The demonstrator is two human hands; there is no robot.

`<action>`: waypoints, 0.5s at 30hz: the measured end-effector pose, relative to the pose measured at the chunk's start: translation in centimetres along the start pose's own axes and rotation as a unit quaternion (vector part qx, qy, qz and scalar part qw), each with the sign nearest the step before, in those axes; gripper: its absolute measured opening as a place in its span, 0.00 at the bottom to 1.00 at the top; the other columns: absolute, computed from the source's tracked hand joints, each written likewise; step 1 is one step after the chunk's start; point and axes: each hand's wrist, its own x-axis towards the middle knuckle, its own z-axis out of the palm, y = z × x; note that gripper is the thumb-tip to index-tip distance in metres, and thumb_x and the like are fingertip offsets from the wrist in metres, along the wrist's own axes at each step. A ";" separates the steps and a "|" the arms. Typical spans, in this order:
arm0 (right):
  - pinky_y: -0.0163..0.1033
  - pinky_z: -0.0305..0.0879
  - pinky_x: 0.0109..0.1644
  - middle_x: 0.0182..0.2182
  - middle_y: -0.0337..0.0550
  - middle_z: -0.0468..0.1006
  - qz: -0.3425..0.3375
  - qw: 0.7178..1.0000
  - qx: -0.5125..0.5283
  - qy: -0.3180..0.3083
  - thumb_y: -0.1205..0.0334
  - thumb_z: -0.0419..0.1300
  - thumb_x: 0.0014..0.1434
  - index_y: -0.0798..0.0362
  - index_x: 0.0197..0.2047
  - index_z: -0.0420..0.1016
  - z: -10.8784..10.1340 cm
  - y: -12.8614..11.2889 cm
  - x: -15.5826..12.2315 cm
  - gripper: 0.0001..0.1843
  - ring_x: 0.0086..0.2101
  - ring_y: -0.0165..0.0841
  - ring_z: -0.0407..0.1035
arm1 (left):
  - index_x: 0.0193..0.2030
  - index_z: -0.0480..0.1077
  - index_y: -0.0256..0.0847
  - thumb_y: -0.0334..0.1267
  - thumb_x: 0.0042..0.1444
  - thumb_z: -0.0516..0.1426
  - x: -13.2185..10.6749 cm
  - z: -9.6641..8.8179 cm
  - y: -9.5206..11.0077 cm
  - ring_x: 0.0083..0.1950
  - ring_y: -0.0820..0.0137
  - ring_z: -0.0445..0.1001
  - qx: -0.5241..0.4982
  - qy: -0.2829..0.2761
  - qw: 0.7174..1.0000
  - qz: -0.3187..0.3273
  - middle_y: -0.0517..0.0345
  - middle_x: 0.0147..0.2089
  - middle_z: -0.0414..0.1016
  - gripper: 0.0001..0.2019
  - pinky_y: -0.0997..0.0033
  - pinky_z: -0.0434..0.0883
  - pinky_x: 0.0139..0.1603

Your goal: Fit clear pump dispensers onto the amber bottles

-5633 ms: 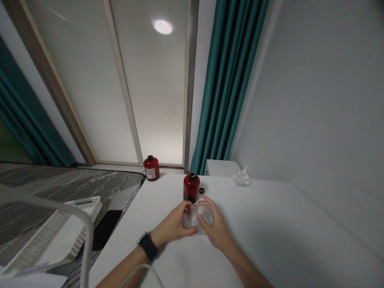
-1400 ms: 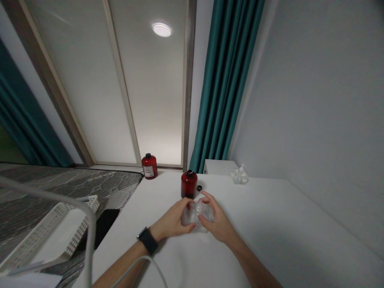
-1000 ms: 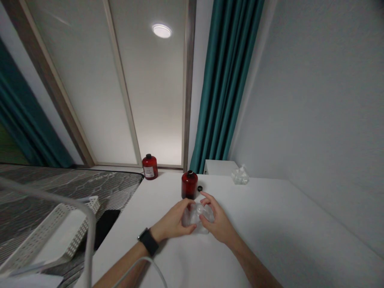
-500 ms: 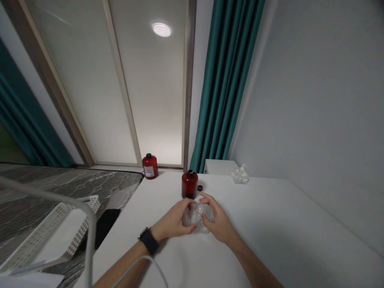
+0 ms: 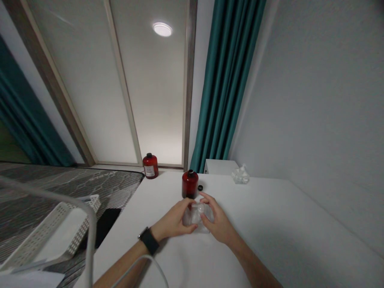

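Between my two hands, on the white table (image 5: 144, 212), is a clear plastic package (image 5: 196, 218) whose contents I cannot make out. My left hand (image 5: 175, 219), with a black watch on its wrist, grips the package's left side between thumb and fingers. On the opposite side my right hand (image 5: 219, 219) holds it, thumb pressed near the middle. Just beyond my fingers stands a dark red bottle (image 5: 190, 185) with its neck uncapped. A small black cap (image 5: 200, 187) lies on the table beside that bottle.
A second red bottle (image 5: 150, 166), capped and labelled, stands at the table's far left corner. Another clear plastic package (image 5: 240, 175) sits at the back right, near a white box (image 5: 221, 166). A white basket (image 5: 51, 232) and a grey metal bar (image 5: 91, 240) are at left.
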 end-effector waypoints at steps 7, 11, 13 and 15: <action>0.50 0.56 0.66 0.47 0.45 0.76 0.003 0.999 0.026 -0.020 0.61 0.58 0.63 0.46 0.68 0.59 -0.3 0.3 0.1 0.30 0.57 0.40 0.67 | 0.58 0.62 0.41 0.39 0.52 0.64 -0.1 0.0 -0.2 0.51 0.59 0.72 -0.025 0.002 1.000 0.000 0.49 0.55 0.72 0.27 0.61 0.70 0.52; 0.50 0.58 0.65 0.48 0.45 0.74 0.009 1.000 0.011 -0.003 0.59 0.58 0.63 0.46 0.66 0.61 0.0 0.6 -0.1 0.28 0.55 0.39 0.67 | 0.56 0.63 0.41 0.41 0.52 0.64 -0.1 0.0 0.1 0.50 0.59 0.72 -0.018 0.011 1.000 -0.019 0.50 0.52 0.72 0.26 0.60 0.70 0.52; 0.51 0.58 0.65 0.49 0.45 0.73 0.014 1.000 0.007 0.004 0.59 0.58 0.63 0.46 0.65 0.61 0.3 0.8 -0.2 0.28 0.55 0.40 0.68 | 0.56 0.63 0.41 0.42 0.52 0.65 -0.1 -0.1 0.3 0.50 0.59 0.71 -0.016 0.011 1.000 -0.022 0.50 0.52 0.72 0.26 0.59 0.70 0.53; 0.51 0.57 0.65 0.50 0.46 0.73 0.020 1.000 0.011 0.002 0.58 0.58 0.63 0.47 0.66 0.60 0.4 0.8 -0.2 0.28 0.55 0.40 0.68 | 0.57 0.63 0.41 0.41 0.52 0.64 -0.2 -0.2 0.4 0.50 0.59 0.71 -0.016 0.010 1.000 -0.024 0.50 0.52 0.72 0.26 0.59 0.70 0.53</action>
